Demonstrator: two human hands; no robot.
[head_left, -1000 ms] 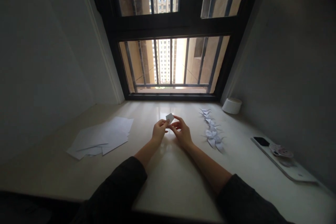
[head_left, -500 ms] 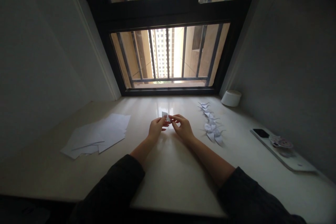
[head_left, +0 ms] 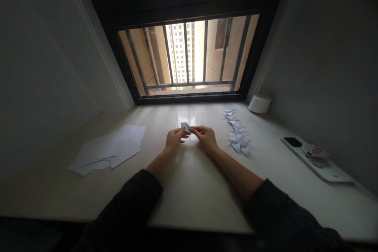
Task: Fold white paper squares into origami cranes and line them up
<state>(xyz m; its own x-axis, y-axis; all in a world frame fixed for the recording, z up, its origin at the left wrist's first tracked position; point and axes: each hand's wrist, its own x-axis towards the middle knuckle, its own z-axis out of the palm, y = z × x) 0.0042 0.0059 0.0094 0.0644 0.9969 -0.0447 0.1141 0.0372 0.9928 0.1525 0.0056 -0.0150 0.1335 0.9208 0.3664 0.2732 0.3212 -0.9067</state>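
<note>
A small folded piece of white paper (head_left: 184, 126) is pinched between both hands above the middle of the pale table (head_left: 191, 189). My left hand (head_left: 174, 140) grips its lower left edge with fingers closed. My right hand (head_left: 206, 137) pinches its right side with thumb and fingertips. Both forearms come out of dark sleeves.
A loose stack of white paper sheets (head_left: 109, 151) lies at the left. A row of several folded paper cranes (head_left: 238, 136) lies right of my hands. A white round container (head_left: 260, 103) stands by the barred window (head_left: 186, 59). A phone and stickers on a white tablet (head_left: 315, 157) lie far right.
The folded paper and both hands have sunk slightly towards the table, and the paper has turned to a flatter angle. The camera has tipped downward a little.
</note>
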